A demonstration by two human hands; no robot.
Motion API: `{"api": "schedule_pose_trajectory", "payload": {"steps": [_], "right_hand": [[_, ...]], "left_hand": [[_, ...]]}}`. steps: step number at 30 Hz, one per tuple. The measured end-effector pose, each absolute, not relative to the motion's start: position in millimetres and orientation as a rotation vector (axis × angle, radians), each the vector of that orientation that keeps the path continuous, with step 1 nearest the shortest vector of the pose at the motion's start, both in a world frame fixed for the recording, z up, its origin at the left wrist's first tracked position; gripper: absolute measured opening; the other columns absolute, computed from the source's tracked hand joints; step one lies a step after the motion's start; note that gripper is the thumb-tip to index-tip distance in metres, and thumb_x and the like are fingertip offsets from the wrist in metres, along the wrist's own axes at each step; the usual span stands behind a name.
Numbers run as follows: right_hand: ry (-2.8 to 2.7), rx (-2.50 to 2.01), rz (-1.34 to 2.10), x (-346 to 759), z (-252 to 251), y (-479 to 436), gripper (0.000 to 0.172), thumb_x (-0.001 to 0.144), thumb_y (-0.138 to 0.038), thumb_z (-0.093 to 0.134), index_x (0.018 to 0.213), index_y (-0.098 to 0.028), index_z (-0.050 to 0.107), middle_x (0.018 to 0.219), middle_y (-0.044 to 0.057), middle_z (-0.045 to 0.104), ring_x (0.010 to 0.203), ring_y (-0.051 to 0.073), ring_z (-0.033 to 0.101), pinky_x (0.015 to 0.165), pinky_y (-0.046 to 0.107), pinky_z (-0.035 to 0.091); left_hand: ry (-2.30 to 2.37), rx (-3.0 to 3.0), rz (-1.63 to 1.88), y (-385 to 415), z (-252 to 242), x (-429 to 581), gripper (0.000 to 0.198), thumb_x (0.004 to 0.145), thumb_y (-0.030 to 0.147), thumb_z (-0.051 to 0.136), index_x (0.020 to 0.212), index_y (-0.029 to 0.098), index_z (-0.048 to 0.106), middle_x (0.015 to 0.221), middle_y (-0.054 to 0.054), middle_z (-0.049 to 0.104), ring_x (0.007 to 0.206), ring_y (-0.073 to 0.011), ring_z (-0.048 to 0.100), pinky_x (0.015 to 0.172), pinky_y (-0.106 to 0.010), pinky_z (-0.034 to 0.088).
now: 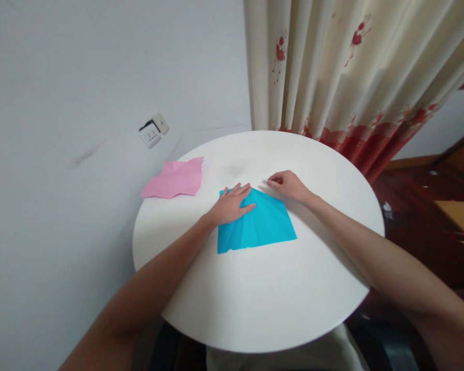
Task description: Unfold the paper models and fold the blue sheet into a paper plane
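Note:
A sheet of blue paper [261, 221] with fan-like creases lies on the white round table. Its top right side slants down from a peak, and its lower left edge looks slightly ragged. My left hand [232, 205] rests flat on the upper left of the sheet, fingers spread. Just beyond the slanted edge, my right hand [288, 185] hovers over or touches the table, its fingers curled and the thumb and index tips close together. Nothing shows between those tips. Part of the sheet is hidden under my left hand.
A crumpled, torn pink paper [178, 178] lies at the table's back left. The table [255, 299] stands against a wall with a socket [150, 134]. A cream and red curtain [325, 77] hangs behind. At the right is a wooden surface [458, 214].

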State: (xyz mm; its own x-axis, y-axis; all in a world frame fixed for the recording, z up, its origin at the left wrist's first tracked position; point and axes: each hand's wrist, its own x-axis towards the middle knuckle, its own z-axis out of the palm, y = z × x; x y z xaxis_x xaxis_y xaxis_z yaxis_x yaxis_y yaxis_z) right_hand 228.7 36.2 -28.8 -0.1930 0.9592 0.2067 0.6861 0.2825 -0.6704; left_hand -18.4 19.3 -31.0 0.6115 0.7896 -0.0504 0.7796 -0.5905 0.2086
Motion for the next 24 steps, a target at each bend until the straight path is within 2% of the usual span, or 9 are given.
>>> {"api": "schedule_pose_trajectory", "payload": {"steps": [3, 6, 11, 14, 18, 24], "right_hand": [[-1.985, -1.492, 0.639, 222, -29, 30, 0.028, 0.092, -0.037, 0.061, 0.087, -0.016, 0.079, 0.084, 0.008, 0.078, 0.076, 0.02, 0.069, 0.067, 0.028, 0.048], [-2.051, -1.498, 0.705, 219, -27, 23, 0.026, 0.086, -0.041, 0.069, 0.09, -0.017, 0.079, 0.085, 0.008, 0.077, 0.074, 0.019, 0.068, 0.063, 0.025, 0.046], [-2.144, -1.524, 0.681, 218, -25, 22, 0.013, 0.078, -0.026, 0.076, 0.088, -0.017, 0.078, 0.083, 0.005, 0.077, 0.072, 0.016, 0.067, 0.062, 0.023, 0.045], [-2.152, -1.545, 0.651, 218, -26, 23, 0.007, 0.078, -0.021, 0.073, 0.082, -0.017, 0.077, 0.082, 0.005, 0.076, 0.073, 0.016, 0.067, 0.062, 0.023, 0.044], [-2.158, -1.542, 0.631, 218, -26, 23, 0.007, 0.078, -0.02, 0.07, 0.08, -0.017, 0.076, 0.081, 0.005, 0.076, 0.072, 0.016, 0.066, 0.062, 0.023, 0.044], [-2.122, -1.533, 0.657, 218, -27, 23, 0.01, 0.078, -0.019, 0.066, 0.08, -0.016, 0.076, 0.08, 0.004, 0.075, 0.071, 0.016, 0.064, 0.063, 0.023, 0.043]], "left_hand": [[1.297, 2.63, 0.078, 19, -31, -19, 0.072, 0.099, 0.063, 0.035, 0.159, 0.024, 0.026, 0.167, -0.005, 0.02, 0.155, -0.033, 0.014, 0.12, -0.066, 0.012], [1.292, 2.631, 0.087, 20, -32, -19, 0.072, 0.099, 0.063, 0.035, 0.159, 0.025, 0.026, 0.166, -0.006, 0.02, 0.155, -0.0329, 0.014, 0.12, -0.066, 0.012], [1.294, 2.635, 0.128, 19, -34, -18, 0.07, 0.099, 0.062, 0.039, 0.157, 0.025, 0.032, 0.166, -0.008, 0.025, 0.154, -0.0344, 0.017, 0.12, -0.067, 0.013], [1.298, 2.681, 0.224, 19, -32, -16, 0.061, 0.098, 0.059, 0.046, 0.148, 0.024, 0.048, 0.158, -0.01, 0.04, 0.148, -0.0345, 0.031, 0.12, -0.065, 0.017], [1.206, 2.777, 0.362, 20, -28, -17, 0.045, 0.095, 0.055, 0.056, 0.125, 0.023, 0.069, 0.136, -0.008, 0.062, 0.127, -0.0284, 0.055, 0.118, -0.052, 0.03], [1.134, 2.755, 0.368, 26, -27, -24, 0.039, 0.094, 0.049, 0.061, 0.121, 0.023, 0.073, 0.133, -0.006, 0.065, 0.123, -0.0265, 0.059, 0.111, -0.043, 0.041]]}}
